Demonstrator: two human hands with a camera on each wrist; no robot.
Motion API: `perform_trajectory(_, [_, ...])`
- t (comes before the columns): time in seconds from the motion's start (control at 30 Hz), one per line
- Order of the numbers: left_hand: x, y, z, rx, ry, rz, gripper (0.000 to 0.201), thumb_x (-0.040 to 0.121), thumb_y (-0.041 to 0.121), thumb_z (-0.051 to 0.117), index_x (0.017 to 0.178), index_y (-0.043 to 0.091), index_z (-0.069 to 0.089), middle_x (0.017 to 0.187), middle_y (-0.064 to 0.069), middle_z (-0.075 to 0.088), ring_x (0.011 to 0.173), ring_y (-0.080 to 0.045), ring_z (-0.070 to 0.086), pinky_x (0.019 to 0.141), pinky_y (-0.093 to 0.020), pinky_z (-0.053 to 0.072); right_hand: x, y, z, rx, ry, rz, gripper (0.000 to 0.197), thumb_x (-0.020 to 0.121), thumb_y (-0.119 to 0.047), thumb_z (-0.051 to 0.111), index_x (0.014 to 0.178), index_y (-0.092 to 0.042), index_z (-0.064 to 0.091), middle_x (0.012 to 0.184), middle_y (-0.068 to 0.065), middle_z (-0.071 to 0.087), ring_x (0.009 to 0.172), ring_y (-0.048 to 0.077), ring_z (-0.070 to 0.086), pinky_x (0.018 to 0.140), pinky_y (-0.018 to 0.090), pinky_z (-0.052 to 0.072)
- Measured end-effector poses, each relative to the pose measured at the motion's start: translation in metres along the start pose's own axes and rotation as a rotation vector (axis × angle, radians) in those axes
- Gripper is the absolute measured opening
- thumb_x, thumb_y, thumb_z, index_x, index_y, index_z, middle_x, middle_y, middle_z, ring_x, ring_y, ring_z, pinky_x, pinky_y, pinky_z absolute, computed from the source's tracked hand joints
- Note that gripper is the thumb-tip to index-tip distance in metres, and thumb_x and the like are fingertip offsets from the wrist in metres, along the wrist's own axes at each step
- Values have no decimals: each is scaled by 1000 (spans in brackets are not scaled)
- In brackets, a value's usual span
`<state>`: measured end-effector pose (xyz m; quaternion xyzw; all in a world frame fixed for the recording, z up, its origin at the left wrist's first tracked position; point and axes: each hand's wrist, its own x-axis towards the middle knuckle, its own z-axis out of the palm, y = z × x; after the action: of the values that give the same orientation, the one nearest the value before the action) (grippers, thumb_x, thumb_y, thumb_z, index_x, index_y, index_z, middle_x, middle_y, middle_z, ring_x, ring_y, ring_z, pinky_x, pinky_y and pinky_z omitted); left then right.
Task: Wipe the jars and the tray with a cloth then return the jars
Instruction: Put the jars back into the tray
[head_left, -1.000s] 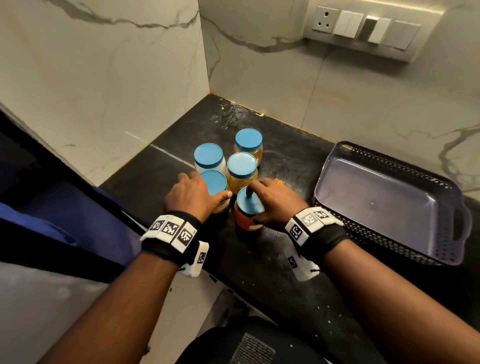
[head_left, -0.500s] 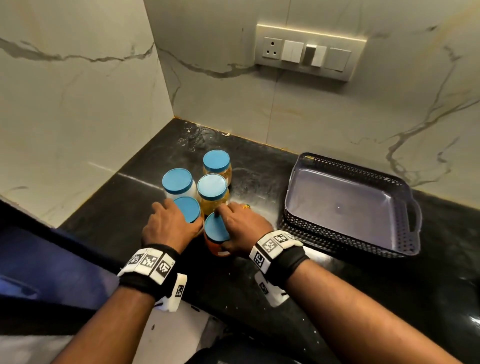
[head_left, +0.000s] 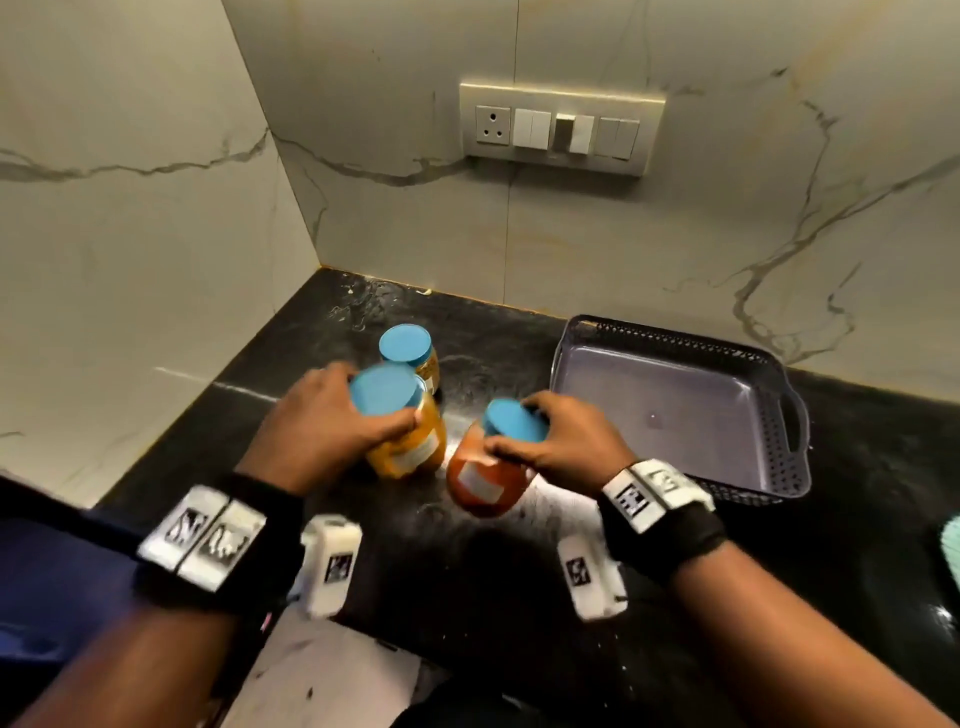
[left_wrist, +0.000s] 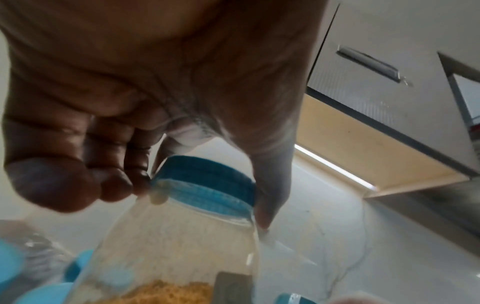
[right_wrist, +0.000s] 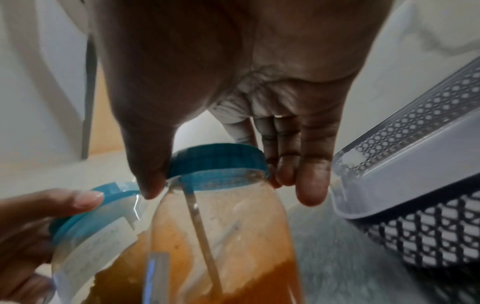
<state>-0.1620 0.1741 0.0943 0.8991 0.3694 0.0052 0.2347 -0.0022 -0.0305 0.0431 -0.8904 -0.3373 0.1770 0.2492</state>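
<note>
My left hand (head_left: 332, 421) grips a blue-lidded jar of yellow grains (head_left: 410, 441) by its lid (left_wrist: 207, 185) and holds it above the black counter. My right hand (head_left: 561, 441) grips the blue lid (right_wrist: 218, 160) of a jar of orange paste (head_left: 483, 478), also lifted and tilted. Another blue-lidded jar (head_left: 408, 348) stands behind them on the counter. More blue lids (left_wrist: 78, 265) show blurred below the left hand. The empty grey tray (head_left: 769, 467) with perforated walls sits to the right, its wall (right_wrist: 415, 144) close beside my right hand.
Marble walls meet in a corner behind the jars, with a switch panel (head_left: 561, 127) above. The edge of a teal cloth (head_left: 951, 545) shows at the far right of the black counter (head_left: 467, 597). The counter's front edge runs under my wrists.
Both hands have lifted their jars off the counter and drawn them toward me and apart. The head view has tilted up and pulled back.
</note>
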Motion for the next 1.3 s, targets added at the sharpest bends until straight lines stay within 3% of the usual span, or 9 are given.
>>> perform_trajectory(0.13, [28, 52, -7, 63, -13, 184, 80, 71, 69, 77, 127, 16, 58, 117, -6, 62, 99, -22, 56, 79, -35, 44, -3, 29, -37, 117, 139, 118, 67, 68, -68, 75, 117, -23, 64, 110, -3, 69, 99, 17, 64, 87, 33, 53])
perform_trajectory(0.3, [68, 129, 7, 78, -117, 385, 60, 71, 64, 81, 105, 17, 66, 101, -5, 69, 90, -25, 64, 79, -38, 54, -20, 72, -82, 131, 280, 203, 77, 60, -68, 78, 120, -23, 60, 116, -2, 66, 102, 17, 61, 90, 37, 53])
perform_trajectory(0.43, [110, 194, 47, 172, -129, 527, 74, 59, 71, 76, 105, 13, 66, 103, -11, 68, 92, -30, 61, 73, -36, 50, -41, 109, -109, 67, 368, 289, 75, 64, -57, 84, 125, -21, 58, 120, 3, 63, 107, 19, 59, 91, 30, 48])
perform_trajectory(0.5, [127, 219, 73, 224, -143, 548, 73, 63, 66, 80, 109, 12, 65, 109, -13, 67, 97, -32, 62, 72, -33, 46, -47, 125, -114, 38, 387, 338, 78, 64, -55, 84, 129, -21, 58, 122, 6, 63, 110, 21, 59, 93, 30, 46])
perform_trajectory(0.6, [151, 245, 106, 295, -160, 561, 67, 71, 59, 80, 115, 11, 64, 117, -13, 68, 106, -34, 64, 78, -35, 50, -38, 138, -123, 21, 375, 417, 84, 65, -53, 85, 136, -20, 54, 128, 11, 59, 116, 26, 57, 100, 34, 45])
perform_trajectory(0.67, [164, 253, 126, 325, -165, 568, 70, 71, 61, 79, 119, 13, 63, 121, -11, 67, 110, -34, 63, 86, -39, 52, -24, 142, -129, -18, 371, 438, 86, 64, -51, 84, 138, -20, 52, 130, 13, 56, 118, 28, 57, 102, 35, 45])
perform_trajectory(0.8, [185, 263, 154, 442, -149, 603, 73, 72, 62, 76, 123, 14, 59, 124, -9, 63, 115, -32, 61, 93, -41, 45, 15, 154, -135, -118, 309, 471, 79, 66, -48, 80, 135, -20, 53, 129, 12, 58, 119, 30, 56, 99, 35, 46])
perform_trajectory(1.07, [212, 260, 177, 531, -182, 589, 70, 74, 67, 71, 119, 14, 60, 116, -7, 64, 108, -29, 61, 93, -43, 40, 90, 170, -130, -233, 206, 457, 65, 71, -44, 75, 126, -17, 55, 124, 14, 60, 116, 33, 56, 90, 34, 47])
perform_trajectory(1.3, [218, 259, 180, 527, -197, 580, 71, 72, 67, 73, 120, 17, 58, 117, -5, 62, 107, -28, 62, 93, -44, 37, 125, 177, -115, -235, 150, 450, 65, 72, -44, 74, 128, -16, 54, 123, 14, 59, 113, 34, 58, 88, 36, 48])
